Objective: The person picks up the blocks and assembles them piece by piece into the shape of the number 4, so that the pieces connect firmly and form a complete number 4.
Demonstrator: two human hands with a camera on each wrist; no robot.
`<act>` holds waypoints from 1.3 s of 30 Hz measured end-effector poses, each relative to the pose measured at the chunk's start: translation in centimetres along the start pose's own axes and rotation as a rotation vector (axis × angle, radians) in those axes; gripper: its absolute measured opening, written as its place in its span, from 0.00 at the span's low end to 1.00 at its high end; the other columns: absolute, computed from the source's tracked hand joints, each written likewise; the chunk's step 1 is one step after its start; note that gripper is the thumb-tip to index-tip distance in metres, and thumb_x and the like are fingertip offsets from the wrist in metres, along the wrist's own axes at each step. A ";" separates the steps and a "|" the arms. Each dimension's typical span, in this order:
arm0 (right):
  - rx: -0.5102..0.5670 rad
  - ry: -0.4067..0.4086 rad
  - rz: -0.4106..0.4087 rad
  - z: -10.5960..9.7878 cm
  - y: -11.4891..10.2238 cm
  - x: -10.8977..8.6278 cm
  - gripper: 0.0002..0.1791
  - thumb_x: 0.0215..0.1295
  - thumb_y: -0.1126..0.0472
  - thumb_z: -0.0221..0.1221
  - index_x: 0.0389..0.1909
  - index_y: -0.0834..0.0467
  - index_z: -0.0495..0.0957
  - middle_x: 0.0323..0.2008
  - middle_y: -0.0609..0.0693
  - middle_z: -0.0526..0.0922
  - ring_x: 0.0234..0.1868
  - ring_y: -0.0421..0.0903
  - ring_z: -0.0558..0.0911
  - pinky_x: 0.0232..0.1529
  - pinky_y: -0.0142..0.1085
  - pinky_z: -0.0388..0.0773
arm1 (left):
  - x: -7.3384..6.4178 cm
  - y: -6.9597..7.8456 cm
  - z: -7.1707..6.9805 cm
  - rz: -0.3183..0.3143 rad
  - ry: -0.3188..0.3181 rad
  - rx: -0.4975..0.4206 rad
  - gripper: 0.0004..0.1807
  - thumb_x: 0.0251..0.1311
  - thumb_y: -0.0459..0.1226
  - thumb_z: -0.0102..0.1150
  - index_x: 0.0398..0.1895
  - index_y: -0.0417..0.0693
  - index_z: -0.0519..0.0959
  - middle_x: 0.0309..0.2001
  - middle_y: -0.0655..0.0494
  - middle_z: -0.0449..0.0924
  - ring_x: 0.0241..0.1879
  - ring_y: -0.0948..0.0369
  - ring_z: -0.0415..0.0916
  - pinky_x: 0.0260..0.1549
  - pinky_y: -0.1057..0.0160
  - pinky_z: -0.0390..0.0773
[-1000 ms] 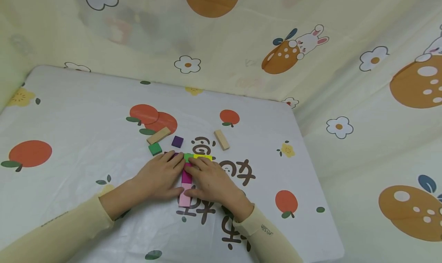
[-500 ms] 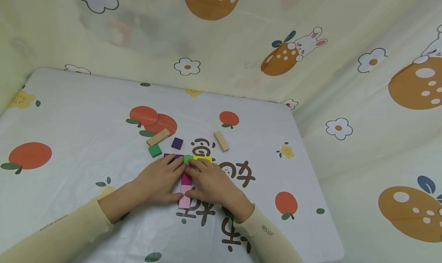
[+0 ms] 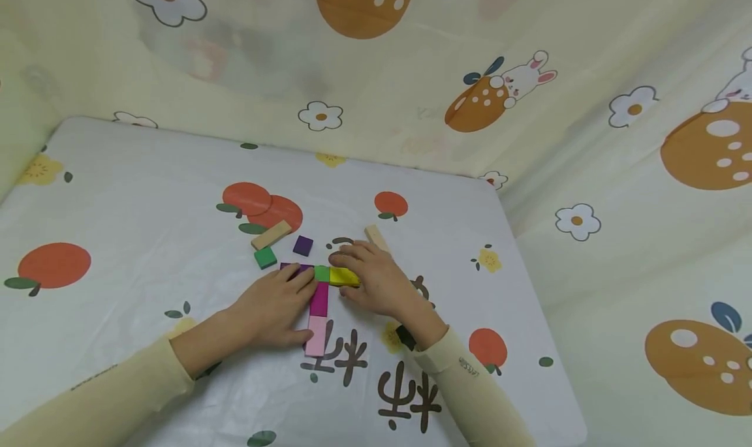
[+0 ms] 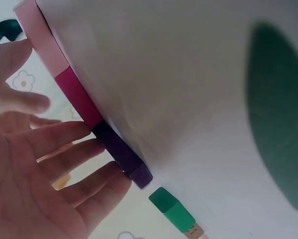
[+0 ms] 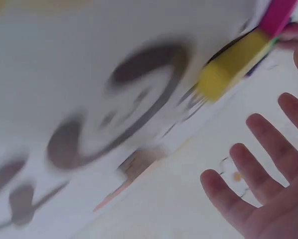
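Note:
My left hand [image 3: 267, 308] lies along the left of a T-shaped row of coloured blocks, its fairly straight fingertips touching the purple block [image 4: 118, 148]. The thumb is at the side of the pink block [image 3: 316, 336]. Between these in the left wrist view sits the magenta block [image 4: 79, 95]. In the head view, a light green block [image 3: 322, 273] joins the purple block to a yellow block [image 3: 343, 277]. My right hand [image 3: 380, 278] hovers at the yellow block's right end, holding nothing; in the right wrist view its spread fingers are apart from that block [image 5: 231, 67].
Behind the row lie a small dark purple block [image 3: 303, 245], a green block [image 3: 266, 258] and a wooden block [image 3: 271, 235]. Another wooden block [image 3: 375, 236] is partly behind my right hand. A patterned cloth [image 3: 147, 199] covers the table, with printed curtains behind and right.
My right hand has moved right, off the magenta and pink blocks, to the yellow block's far end, uncovering more of the row. The left hand has stayed in place.

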State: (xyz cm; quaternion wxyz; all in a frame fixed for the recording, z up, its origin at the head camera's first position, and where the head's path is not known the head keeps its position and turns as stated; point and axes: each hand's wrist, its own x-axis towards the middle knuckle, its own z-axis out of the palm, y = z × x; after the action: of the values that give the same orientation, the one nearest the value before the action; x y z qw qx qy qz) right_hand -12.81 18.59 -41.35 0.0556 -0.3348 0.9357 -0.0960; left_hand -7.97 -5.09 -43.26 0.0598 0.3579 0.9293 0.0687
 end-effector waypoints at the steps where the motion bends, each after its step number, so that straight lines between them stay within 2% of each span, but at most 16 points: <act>1: -0.016 0.002 0.021 -0.1 0.5 0.2 0.29 0.66 0.54 0.68 0.68 0.48 0.77 0.70 0.52 0.76 0.74 0.56 0.69 0.74 0.55 0.67 | 0.0 0.0 0.0 -0.005 -0.009 -0.002 0.49 0.55 0.64 0.66 0.72 0.39 0.72 0.73 0.41 0.71 0.73 0.40 0.66 0.71 0.42 0.69; 5: -0.061 -0.020 0.116 -0.5 2.2 0.7 0.32 0.67 0.54 0.67 0.72 0.46 0.73 0.73 0.52 0.73 0.76 0.56 0.66 0.74 0.58 0.65 | 0.1 0.1 0.1 -0.021 -0.040 -0.008 0.49 0.56 0.64 0.65 0.73 0.39 0.71 0.74 0.41 0.70 0.73 0.39 0.65 0.72 0.42 0.68; 9: -0.062 -0.030 0.173 -0.4 3.5 0.9 0.33 0.67 0.55 0.66 0.73 0.46 0.72 0.75 0.52 0.70 0.77 0.56 0.65 0.75 0.58 0.65 | 0.2 0.1 0.2 -0.019 -0.047 -0.013 0.49 0.56 0.64 0.65 0.73 0.39 0.71 0.74 0.41 0.69 0.73 0.39 0.64 0.72 0.42 0.68; 15: -0.019 -0.024 0.199 0.2 4.9 0.9 0.34 0.67 0.55 0.64 0.74 0.49 0.70 0.76 0.54 0.68 0.77 0.58 0.65 0.74 0.59 0.65 | 0.3 0.1 0.5 -0.017 -0.052 -0.009 0.49 0.57 0.64 0.65 0.73 0.40 0.71 0.74 0.42 0.69 0.73 0.40 0.64 0.72 0.43 0.68; 24: 0.015 -0.039 0.221 0.2 6.0 1.5 0.36 0.66 0.56 0.64 0.75 0.49 0.68 0.79 0.54 0.63 0.78 0.59 0.63 0.76 0.58 0.63 | 0.1 0.2 0.4 -0.027 -0.047 -0.009 0.49 0.56 0.64 0.65 0.74 0.41 0.71 0.74 0.43 0.69 0.74 0.40 0.64 0.72 0.43 0.68; 32: 0.028 -0.095 0.251 0.1 6.4 2.0 0.32 0.65 0.57 0.63 0.71 0.48 0.74 0.79 0.51 0.63 0.79 0.57 0.62 0.76 0.59 0.63 | 0.1 0.3 0.1 -0.026 -0.046 -0.013 0.49 0.56 0.63 0.65 0.74 0.40 0.71 0.74 0.43 0.69 0.74 0.40 0.64 0.72 0.43 0.68; 39: 0.041 -0.132 0.261 -0.1 6.7 2.4 0.35 0.57 0.63 0.65 0.70 0.48 0.76 0.79 0.50 0.63 0.79 0.56 0.62 0.75 0.57 0.65 | 0.1 0.1 0.1 -0.028 -0.042 -0.008 0.49 0.57 0.63 0.65 0.74 0.40 0.71 0.74 0.43 0.69 0.74 0.40 0.64 0.72 0.43 0.68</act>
State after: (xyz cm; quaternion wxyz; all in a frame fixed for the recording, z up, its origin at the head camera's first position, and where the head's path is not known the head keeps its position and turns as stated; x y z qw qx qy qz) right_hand -18.77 22.17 -42.79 0.1360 -0.2147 0.9634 -0.0850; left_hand -7.94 -4.94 -43.34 0.0815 0.3460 0.9325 0.0641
